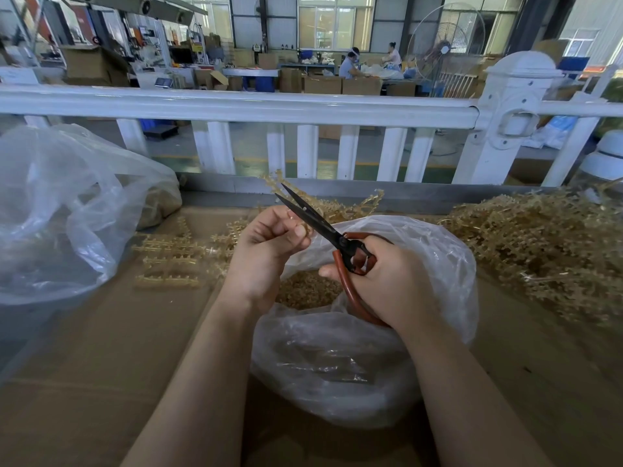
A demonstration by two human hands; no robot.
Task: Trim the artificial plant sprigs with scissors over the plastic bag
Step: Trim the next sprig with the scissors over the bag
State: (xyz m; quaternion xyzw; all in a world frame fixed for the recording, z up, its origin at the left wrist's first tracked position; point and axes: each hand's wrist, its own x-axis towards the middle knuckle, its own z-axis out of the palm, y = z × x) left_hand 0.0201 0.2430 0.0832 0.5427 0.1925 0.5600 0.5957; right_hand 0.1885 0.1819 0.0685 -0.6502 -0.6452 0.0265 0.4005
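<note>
Both hands work close together in the head view, each with a closed grip. Right hand point(384, 281) wraps its fingers through and around the red-handled scissors point(332, 235), the thumb stretched out to the left beside the handle loop; the dark blades point up and away to the left and stand slightly parted at the tips. Left hand point(269, 244) sits just left of the blades, its fingers curled in a pinching grip on a golden-tan artificial sprig point(340, 205), whose branches fan out beyond the blades, above and behind both hands.

Directly beneath the two hands lies the clear plastic bag point(340, 362), its mouth open under the scissors, with a heap of small tan trimmings point(308, 291) showing inside between the wrists. Left of the left hand, several straight trimmed sprig pieces point(168, 257) lie on the brown cardboard-covered table point(101, 365). Far to the right of the scissors hand, a large tangled pile of sprigs point(539, 251) rests on the table. Far left, a second, bigger clear bag point(60, 203) stands billowed. Beyond the hands, a white railing point(236, 106) crosses the view.
</note>
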